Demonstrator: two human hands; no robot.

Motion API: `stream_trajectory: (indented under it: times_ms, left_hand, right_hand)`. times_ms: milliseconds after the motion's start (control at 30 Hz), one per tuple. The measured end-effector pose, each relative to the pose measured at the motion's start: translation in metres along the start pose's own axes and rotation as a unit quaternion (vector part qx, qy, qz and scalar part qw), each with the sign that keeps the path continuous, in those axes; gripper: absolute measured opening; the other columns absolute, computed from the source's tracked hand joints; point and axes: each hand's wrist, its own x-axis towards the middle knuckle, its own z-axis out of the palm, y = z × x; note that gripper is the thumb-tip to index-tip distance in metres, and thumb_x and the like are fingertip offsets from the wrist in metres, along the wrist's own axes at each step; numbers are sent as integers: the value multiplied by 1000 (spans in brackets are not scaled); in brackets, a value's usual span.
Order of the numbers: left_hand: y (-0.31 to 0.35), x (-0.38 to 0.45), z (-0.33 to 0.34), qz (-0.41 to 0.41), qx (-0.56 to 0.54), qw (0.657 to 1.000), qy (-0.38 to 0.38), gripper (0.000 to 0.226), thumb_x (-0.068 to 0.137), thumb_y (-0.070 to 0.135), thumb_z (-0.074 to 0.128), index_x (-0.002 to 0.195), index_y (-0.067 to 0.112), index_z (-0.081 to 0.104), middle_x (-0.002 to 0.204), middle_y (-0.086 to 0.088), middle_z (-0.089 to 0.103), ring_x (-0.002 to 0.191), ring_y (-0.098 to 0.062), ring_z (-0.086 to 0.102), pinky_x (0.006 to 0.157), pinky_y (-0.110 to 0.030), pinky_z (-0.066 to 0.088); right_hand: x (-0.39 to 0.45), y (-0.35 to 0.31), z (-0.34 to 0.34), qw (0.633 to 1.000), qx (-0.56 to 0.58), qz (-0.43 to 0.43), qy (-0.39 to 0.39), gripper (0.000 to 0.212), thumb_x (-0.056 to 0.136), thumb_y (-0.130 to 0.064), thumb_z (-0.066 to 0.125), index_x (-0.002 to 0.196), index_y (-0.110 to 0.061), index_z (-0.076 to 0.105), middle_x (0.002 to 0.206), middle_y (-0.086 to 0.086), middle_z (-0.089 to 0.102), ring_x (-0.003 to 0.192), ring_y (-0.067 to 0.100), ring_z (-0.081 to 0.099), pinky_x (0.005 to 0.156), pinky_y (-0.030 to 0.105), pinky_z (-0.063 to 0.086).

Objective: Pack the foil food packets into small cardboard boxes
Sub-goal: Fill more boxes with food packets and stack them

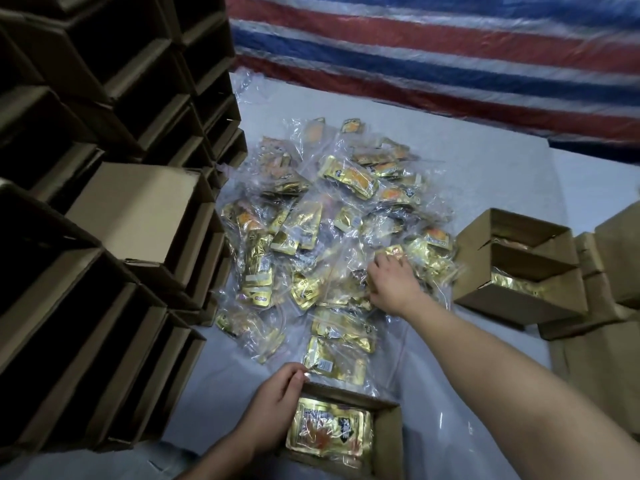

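Gold foil packet point(329, 433) lies flat in an open cardboard box point(389, 441) nearest the camera, the left hand point(277, 396) curled on its rim. Beyond, the right hand point(393, 282) grips a packet in the heap of bagged packets point(322, 216) on pale sheeting point(485, 174). Stacked boxes point(104, 168) flank a striped tarpaulin point(450, 46).

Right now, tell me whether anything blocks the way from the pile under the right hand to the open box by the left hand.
Nothing solid does. Between the right hand and the open box lie only loose packets on the sheet.
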Motion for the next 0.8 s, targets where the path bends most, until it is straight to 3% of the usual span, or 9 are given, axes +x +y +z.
stream_trajectory:
  times_ms: [200, 300, 367, 467, 533, 600, 733, 800]
  left_hand:
    - [24, 4, -11, 0, -11, 1000, 20, 11, 99, 37, 51, 104, 42, 60, 105, 23, 65, 103, 8, 57, 79, -8, 42]
    - [58, 23, -17, 16, -40, 997, 57, 15, 100, 43, 45, 106, 41, 59, 106, 22, 64, 101, 9, 57, 78, -14, 42]
    - [87, 44, -18, 9, -126, 988, 90, 25, 103, 40, 39, 104, 30, 61, 106, 9, 65, 103, -5, 60, 79, -23, 45]
    - [123, 77, -20, -49, -220, 968, 107, 36, 105, 39, 31, 108, 17, 60, 112, -5, 64, 104, -19, 61, 81, -30, 49]
    - [136, 92, -22, -84, -249, 963, 55, 49, 103, 49, 30, 121, 11, 55, 121, -10, 62, 111, -24, 58, 100, -43, 46]
    - [142, 98, -21, -119, -293, 949, -18, 66, 98, 61, 33, 131, 6, 49, 121, -12, 60, 109, -28, 59, 110, -50, 38]
    - [155, 91, -7, -146, -361, 906, -167, 79, 91, 73, 32, 125, 8, 63, 122, -17, 66, 113, -35, 63, 95, -47, 50]
    - [158, 85, 1, -133, -386, 896, -176, 74, 93, 70, 33, 118, 11, 70, 118, -17, 68, 109, -32, 66, 86, -42, 55]
  right_hand:
    - [-24, -5, -12, 998, 57, 3, 12, 45, 88, -30, 62, 127, -16, 45, 128, 4, 45, 121, 20, 45, 112, 44, 36]
    - [-32, -14, -20, 995, 92, -8, 43, 38, 87, -31, 61, 119, -18, 45, 120, 1, 43, 107, 14, 42, 105, 39, 43]
    - [-39, -21, -25, 985, 158, 4, 70, 41, 86, -35, 64, 118, -19, 45, 117, -2, 41, 103, 12, 42, 100, 35, 45]
    - [-53, -34, -42, 927, 354, 66, 107, 41, 83, -39, 70, 111, -22, 46, 107, -8, 41, 95, 8, 45, 85, 26, 41]
    - [-61, -42, -53, 879, 449, 104, 121, 35, 82, -42, 72, 101, -26, 46, 101, -12, 41, 91, 3, 47, 74, 20, 38]
    - [-71, -49, -62, 843, 511, 125, 114, 36, 82, -44, 73, 103, -29, 48, 103, -11, 46, 92, 3, 51, 69, 15, 38]
    - [-92, -65, -70, 751, 640, 138, 86, 40, 77, -44, 75, 107, -34, 51, 107, -8, 62, 94, 3, 61, 70, 16, 47]
    - [-100, -72, -66, 734, 654, 153, 103, 39, 80, -40, 76, 109, -36, 50, 111, -7, 61, 98, 3, 61, 73, 17, 47]
